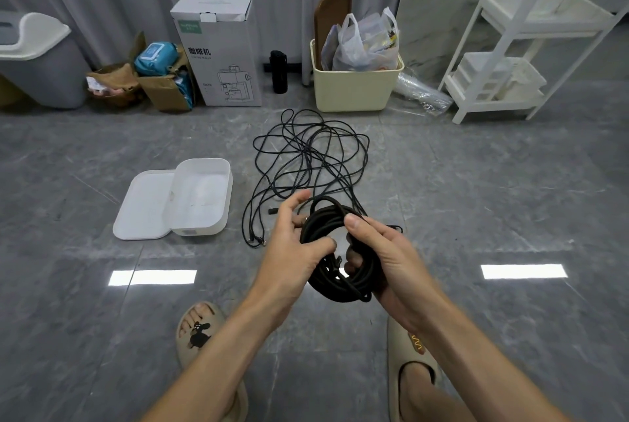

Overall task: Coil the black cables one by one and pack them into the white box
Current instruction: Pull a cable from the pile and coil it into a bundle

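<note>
coiled cable [343,251]: black, wound into a thick round bundle of many loops, held above the floor in both hands.
loose cables [306,163]: thin, black, spread in a tangled heap of wide overlapping loops on the grey floor, just right of the box; several plug ends lie at its near-left edge.
white box [200,198]: rounded rectangular tub, open and upright, resting partly on its flat white lid [143,207].

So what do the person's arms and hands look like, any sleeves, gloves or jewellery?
Both forearms are bare, with no sleeves in view. The left hand and right hand wear no gloves, and no watch or wristband shows. Any ring cannot be made out.
</note>
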A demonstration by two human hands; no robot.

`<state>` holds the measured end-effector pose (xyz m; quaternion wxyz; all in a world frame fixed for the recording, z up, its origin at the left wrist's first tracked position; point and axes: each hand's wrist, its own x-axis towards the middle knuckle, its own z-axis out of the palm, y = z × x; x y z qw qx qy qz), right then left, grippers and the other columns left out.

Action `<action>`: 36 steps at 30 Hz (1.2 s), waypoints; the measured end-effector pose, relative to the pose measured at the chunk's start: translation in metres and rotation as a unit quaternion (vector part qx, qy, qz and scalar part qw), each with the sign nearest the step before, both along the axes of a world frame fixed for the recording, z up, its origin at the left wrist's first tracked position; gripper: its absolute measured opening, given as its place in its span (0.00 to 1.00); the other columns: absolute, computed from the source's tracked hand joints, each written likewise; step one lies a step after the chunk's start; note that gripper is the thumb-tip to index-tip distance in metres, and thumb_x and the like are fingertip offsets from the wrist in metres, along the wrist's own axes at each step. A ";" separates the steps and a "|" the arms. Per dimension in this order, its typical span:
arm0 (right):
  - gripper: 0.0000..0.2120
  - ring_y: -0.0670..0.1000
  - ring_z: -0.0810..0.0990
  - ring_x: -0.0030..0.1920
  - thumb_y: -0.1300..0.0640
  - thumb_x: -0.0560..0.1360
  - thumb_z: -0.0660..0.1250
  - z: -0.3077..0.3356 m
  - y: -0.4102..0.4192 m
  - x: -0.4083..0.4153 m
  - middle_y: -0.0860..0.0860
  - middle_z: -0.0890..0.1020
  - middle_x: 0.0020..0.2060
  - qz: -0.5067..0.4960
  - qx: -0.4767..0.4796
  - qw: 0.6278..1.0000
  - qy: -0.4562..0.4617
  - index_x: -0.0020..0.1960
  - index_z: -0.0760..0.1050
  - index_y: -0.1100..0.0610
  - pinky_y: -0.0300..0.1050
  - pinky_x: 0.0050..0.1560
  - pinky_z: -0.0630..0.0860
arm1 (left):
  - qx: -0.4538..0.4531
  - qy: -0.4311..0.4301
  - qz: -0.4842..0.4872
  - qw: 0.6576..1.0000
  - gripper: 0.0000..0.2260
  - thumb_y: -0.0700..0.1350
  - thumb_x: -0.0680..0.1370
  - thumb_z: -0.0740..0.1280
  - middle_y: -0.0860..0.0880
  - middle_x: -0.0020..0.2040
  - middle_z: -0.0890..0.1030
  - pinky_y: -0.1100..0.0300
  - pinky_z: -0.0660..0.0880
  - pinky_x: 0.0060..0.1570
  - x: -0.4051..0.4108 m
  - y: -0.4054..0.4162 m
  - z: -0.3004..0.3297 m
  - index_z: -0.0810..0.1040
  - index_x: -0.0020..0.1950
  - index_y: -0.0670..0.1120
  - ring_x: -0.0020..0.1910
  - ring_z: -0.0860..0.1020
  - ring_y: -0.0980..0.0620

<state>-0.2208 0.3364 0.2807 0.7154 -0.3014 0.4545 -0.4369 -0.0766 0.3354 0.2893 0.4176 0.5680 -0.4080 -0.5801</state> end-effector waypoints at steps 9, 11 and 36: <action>0.13 0.45 0.68 0.31 0.49 0.71 0.72 -0.002 0.001 0.003 0.46 0.71 0.30 -0.032 -0.029 0.999 0.027 0.52 0.85 0.54 0.39 0.34 0.70 | 0.079 0.099 -0.048 0.991 0.33 0.39 0.62 0.71 0.50 0.54 0.81 0.61 0.72 0.49 0.001 0.000 -0.005 0.75 0.66 0.56 0.48 0.80 0.58; 0.16 0.45 0.67 0.30 0.49 0.72 0.71 -0.003 0.000 0.002 0.46 0.71 0.29 -0.037 -0.032 0.998 0.036 0.55 0.83 0.56 0.40 0.32 0.69 | 0.076 0.101 -0.065 0.990 0.33 0.38 0.63 0.69 0.50 0.56 0.81 0.62 0.72 0.51 0.002 0.001 -0.003 0.75 0.67 0.56 0.53 0.80 0.58; 0.09 0.45 0.63 0.26 0.49 0.71 0.67 0.004 -0.003 -0.010 0.48 0.67 0.33 -0.063 -0.023 0.997 -0.034 0.41 0.72 0.55 0.39 0.28 0.65 | 0.152 0.294 0.006 0.944 0.12 0.47 0.75 0.68 0.47 0.45 0.83 0.60 0.79 0.44 0.001 0.000 0.003 0.87 0.53 0.43 0.41 0.79 0.53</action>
